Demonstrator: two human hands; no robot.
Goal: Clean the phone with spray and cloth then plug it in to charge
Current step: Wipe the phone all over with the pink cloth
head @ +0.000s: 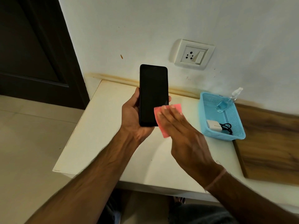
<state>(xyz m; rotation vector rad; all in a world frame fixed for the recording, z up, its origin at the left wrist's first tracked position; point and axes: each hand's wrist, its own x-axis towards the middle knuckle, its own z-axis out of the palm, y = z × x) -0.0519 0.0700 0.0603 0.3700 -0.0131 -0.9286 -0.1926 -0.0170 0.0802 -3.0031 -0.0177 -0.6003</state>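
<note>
Phone (153, 94), its screen dark, is upright above the white table (97, 135) in your left hand (134, 117), fingers curled round its edges. Your right hand (182, 135) presses the pink cloth (164, 131) with flat fingers on its lower right corner. Farther right, the blue basket (239, 135) holds the spray bottle (226, 102) and charger (213, 126).

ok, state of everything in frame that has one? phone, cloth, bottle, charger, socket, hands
phone: screen dark, gripped by left hand
cloth: pressed on the phone's lower right by right hand, fingers straight
spray bottle: leaning in basket, some blue liquid inside
charger: lying in the basket, unplugged
cable: bundled beside the charger
wall socket: nothing plugged in
</note>
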